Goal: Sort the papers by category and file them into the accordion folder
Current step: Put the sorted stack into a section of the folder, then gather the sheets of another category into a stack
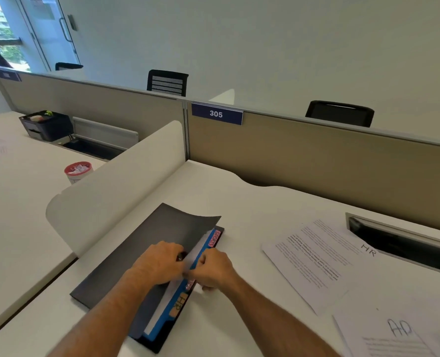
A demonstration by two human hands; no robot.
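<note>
Red-rimmed cup (78,171) (stuffed with crumpled paper) beside black organizer (46,124).

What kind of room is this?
Probably an office: desks split by a partition, a numbered desk sign, office chairs behind it, and printed papers on the desk.

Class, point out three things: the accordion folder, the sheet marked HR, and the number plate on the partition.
accordion folder (126,258): head view, on its black front flap.
sheet marked HR (314,261): head view, mid-page on the printed text.
number plate (216,113): head view, on the digits 305.
</note>
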